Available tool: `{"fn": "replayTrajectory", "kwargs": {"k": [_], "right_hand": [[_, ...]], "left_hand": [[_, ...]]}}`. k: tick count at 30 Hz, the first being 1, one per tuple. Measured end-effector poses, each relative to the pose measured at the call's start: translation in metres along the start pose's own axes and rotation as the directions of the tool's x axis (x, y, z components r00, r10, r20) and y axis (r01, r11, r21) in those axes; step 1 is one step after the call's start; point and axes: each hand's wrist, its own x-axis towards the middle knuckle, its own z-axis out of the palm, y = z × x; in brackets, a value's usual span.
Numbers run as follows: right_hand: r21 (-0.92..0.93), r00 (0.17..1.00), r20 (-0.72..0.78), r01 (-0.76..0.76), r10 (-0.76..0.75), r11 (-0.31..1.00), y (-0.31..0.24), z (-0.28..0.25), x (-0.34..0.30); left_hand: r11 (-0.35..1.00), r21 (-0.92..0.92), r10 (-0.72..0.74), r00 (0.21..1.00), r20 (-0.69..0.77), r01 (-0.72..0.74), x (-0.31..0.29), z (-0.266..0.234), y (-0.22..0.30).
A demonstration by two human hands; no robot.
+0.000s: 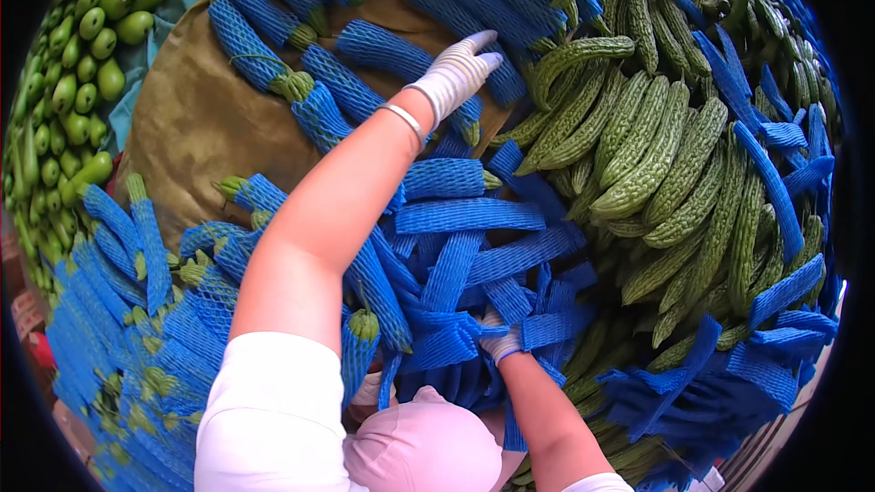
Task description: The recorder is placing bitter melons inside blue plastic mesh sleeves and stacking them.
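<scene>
Pink fabric [424, 446] is seen nearest, between white sleeves [273, 401]. Gloved left hand [456, 73] is held, fingers unclenched, over blue-netted gourds [387, 48] laid on brown cloth [210, 132]. Gloved right hand [501, 340] is partly hidden among blue foam nets [469, 216]; its grip cannot be determined. Bitter gourds [647, 146] are piled at right.

A produce-packing place, shown by heaped bitter melons [649, 153] and blue foam sleeves [469, 216]

Blue plastic-foam mesh sleeves [469, 216]: matt, netted texture. Long green ridged gourds [643, 146]: rough, warty, slight sheen. Plump green gourds [110, 80]: smooth, glossy. Brown sheet [200, 141]: cloth-like, creased. White striped gloves [449, 80]: knit, matt.
</scene>
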Motion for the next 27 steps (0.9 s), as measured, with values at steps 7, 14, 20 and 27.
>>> {"fn": "replayTrajectory", "kwargs": {"k": [7, 14, 20, 27], "right_hand": [[0.003, 0.995, -0.099, 0.016, -0.016, 1.0, 0.011, -0.004, -0.01], [-0.003, 0.989, -0.143, 0.047, -0.047, 0.999, 0.012, -0.005, -0.002], [-0.033, 0.98, -0.175, 0.086, -0.09, 0.996, 0.021, 0.005, -0.011], [-0.098, 0.973, -0.222, 0.04, -0.061, 0.994, 0.009, 0.003, 0.015]], "left_hand": [[0.882, 0.29, -0.281, 0.908, -0.31, 0.372, 0.032, 0.05, 0.022], [0.99, 0.044, 0.136, 0.797, -0.589, -0.136, -0.022, 0.012, 0.016], [0.981, 0.113, -0.119, 0.945, -0.303, 0.16, -0.01, -0.014, 0.006], [0.444, 0.827, -0.25, 0.934, -0.254, 0.344, 0.005, 0.027, 0.05]]}}
